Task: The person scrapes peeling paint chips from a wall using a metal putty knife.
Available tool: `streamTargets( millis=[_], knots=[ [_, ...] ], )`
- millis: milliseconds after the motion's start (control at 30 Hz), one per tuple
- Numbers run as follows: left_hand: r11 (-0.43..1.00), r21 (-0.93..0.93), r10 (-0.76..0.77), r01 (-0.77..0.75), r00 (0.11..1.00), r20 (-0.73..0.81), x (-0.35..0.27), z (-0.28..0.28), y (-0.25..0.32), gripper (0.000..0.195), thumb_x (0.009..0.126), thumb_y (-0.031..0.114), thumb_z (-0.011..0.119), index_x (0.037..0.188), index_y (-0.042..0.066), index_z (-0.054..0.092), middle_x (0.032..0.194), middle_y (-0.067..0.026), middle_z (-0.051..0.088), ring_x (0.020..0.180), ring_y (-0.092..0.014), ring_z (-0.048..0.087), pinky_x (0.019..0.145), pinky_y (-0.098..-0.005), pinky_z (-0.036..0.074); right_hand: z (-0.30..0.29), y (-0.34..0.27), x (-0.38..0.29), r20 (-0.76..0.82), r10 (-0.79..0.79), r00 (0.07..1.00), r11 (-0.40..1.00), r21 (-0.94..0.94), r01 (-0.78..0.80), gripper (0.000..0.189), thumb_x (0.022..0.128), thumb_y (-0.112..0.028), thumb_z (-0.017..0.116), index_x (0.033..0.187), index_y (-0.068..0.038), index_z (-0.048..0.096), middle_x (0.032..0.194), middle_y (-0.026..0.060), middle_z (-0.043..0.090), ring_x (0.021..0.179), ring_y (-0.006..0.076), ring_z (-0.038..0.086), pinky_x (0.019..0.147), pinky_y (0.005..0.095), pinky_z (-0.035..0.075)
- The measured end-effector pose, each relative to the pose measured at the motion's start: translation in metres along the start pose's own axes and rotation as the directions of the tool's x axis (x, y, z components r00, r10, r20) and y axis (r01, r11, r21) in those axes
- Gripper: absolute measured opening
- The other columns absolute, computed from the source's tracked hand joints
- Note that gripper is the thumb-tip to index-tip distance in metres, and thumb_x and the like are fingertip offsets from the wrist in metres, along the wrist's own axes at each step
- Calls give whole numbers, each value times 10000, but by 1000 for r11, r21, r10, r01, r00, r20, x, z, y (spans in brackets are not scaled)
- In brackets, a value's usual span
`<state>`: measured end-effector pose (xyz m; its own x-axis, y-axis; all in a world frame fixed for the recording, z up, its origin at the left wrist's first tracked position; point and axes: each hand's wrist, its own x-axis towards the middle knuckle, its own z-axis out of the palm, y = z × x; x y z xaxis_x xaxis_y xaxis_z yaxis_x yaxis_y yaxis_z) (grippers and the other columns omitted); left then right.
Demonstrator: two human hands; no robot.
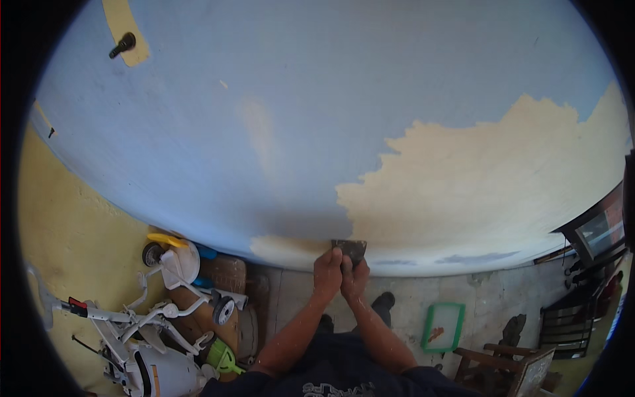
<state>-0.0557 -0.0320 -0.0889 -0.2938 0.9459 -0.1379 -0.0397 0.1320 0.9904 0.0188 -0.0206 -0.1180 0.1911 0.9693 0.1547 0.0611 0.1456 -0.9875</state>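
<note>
My left hand [328, 278] and my right hand [354, 280] are together around a scraper. Its wide, dark, paint-specked blade [350, 250] lies at the lower part of the wall in front of me; the handle is hidden by my fingers. Blue paint [317, 74] covers the upper and left wall. To the right spreads a large ragged-edged cream area [471, 183], and a narrower cream strip [287, 246] runs left of the blade. A few blue patches [476, 258] show low in the cream. White specks dot my forearms.
At left, folded white-framed wheeled gear [168, 312] leans by a yellow wall [74, 223], with a lime-green plastic piece [223, 360]. A green-rimmed tray [462, 322] lies on the floor [397, 290]. Wooden furniture [496, 360] stands right. A black fitting [122, 45] juts from the wall.
</note>
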Motion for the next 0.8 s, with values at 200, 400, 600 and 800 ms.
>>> streamTargets(
  millis=[200, 400, 600, 800],
  knots=[
    [974, 225, 27, -30, 1000, 13, -8, -4, -23, 547, 951, 483, 425, 952, -26, 624, 824, -224, 639, 765, -326, 621, 729, -389, 466, 0, 11, -22, -28, -25, 999, 1000, 11, 25, 351, 932, -330, 552, 984, 12, 609, 791, 131, 663, 697, 178, 602, 644, 330, 483],
    [973, 228, -40, 25, 997, 64, -1, -8, -7, 496, 960, 426, 419, 922, -26, 620, 824, -233, 640, 776, -395, 617, 717, -428, 464, -5, 6, -23, 34, 98, 995, 995, 23, -99, 377, 933, -357, 563, 1006, 12, 589, 856, 55, 640, 783, 119, 533, 700, 303, 466],
    [980, 184, -75, 73, 997, 4, -7, -7, -10, 398, 964, 336, 490, 916, -35, 628, 759, -143, 650, 726, -166, 580, 695, -329, 454, -6, -1, -27, 28, 80, 996, 994, 74, -82, 361, 929, -344, 576, 965, 15, 599, 844, 40, 635, 775, 103, 522, 699, 292, 464],
    [992, 95, 81, -78, 996, -32, 0, 3, 5, 407, 966, 342, 501, 924, -42, 629, 765, -92, 639, 748, -128, 557, 700, -309, 455, -7, 3, -8, 6, -57, 998, 998, -34, 58, 306, 924, -289, 571, 961, 9, 632, 766, 128, 666, 736, 147, 623, 656, 325, 490]
  ],
)
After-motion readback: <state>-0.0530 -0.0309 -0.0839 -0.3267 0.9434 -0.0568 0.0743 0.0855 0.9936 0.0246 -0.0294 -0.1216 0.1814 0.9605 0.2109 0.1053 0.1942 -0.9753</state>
